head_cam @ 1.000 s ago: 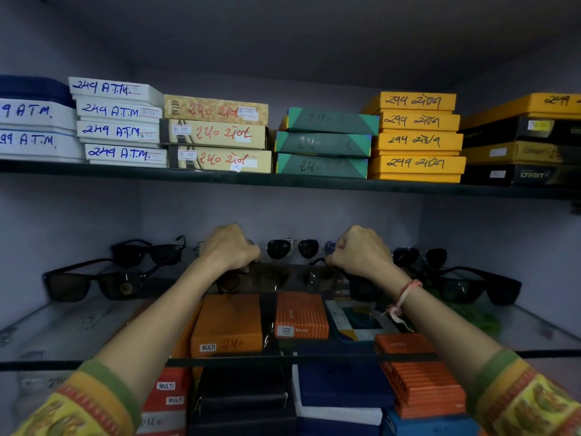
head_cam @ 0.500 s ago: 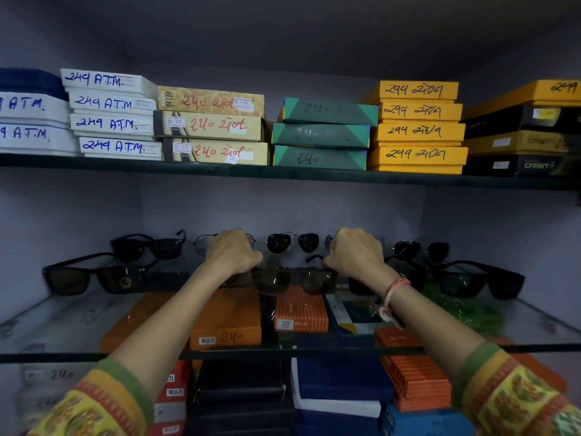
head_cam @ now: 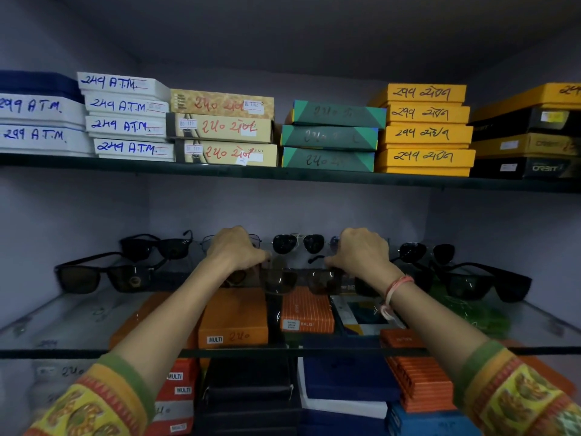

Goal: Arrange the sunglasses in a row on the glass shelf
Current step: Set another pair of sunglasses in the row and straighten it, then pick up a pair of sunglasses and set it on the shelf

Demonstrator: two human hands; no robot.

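A clear glass shelf (head_cam: 78, 322) is seen, with flat cardboard boxes (head_cam: 234, 316) showing through it. Dark plastic and thin metal sunglasses (head_cam: 108, 275) are ranged along its back. One brown-lensed pair (head_cam: 295, 280) is held at mid-shelf, each end pinched by the curled fingers of the left hand (head_cam: 234, 248) and right hand (head_cam: 361, 250).

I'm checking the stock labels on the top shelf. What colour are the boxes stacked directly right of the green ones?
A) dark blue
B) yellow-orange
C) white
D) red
B: the yellow-orange boxes with dark handwriting stand in a stack just right of the green boxes on the upper shelf.
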